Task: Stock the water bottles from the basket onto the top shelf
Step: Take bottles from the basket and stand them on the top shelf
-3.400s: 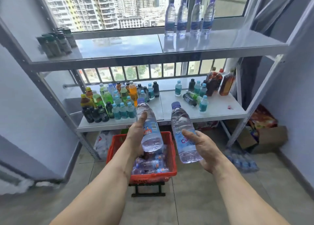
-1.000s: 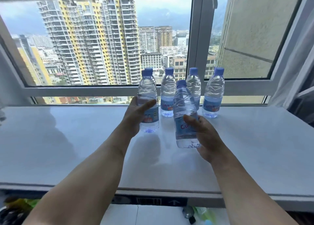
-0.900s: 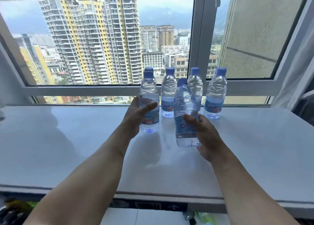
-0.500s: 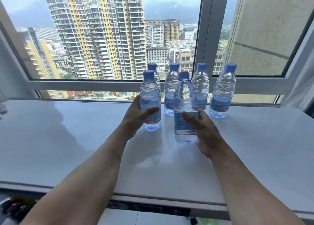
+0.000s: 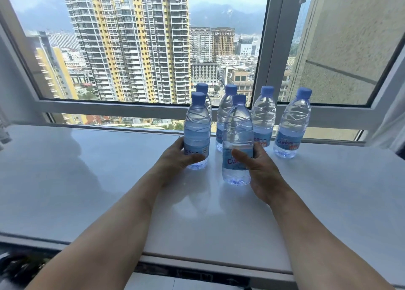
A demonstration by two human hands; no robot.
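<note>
Water bottles, two upright on the white top shelf (image 5: 87,180), left bottle (image 5: 197,131) gripped by the left hand (image 5: 177,158), nearer bottle (image 5: 237,140) wrapped by the right hand (image 5: 260,173), four more bottles (image 5: 293,125) standing behind along the window (image 5: 153,48).

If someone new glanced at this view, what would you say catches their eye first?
Probably the cluster of six clear plastic water bottles with blue caps at the back of the glossy white top shelf. The left hand grips the front-left bottle and the right hand grips the nearest bottle, both upright on the shelf. Behind them, yellow-and-white high-rise towers fill the large window.
</note>
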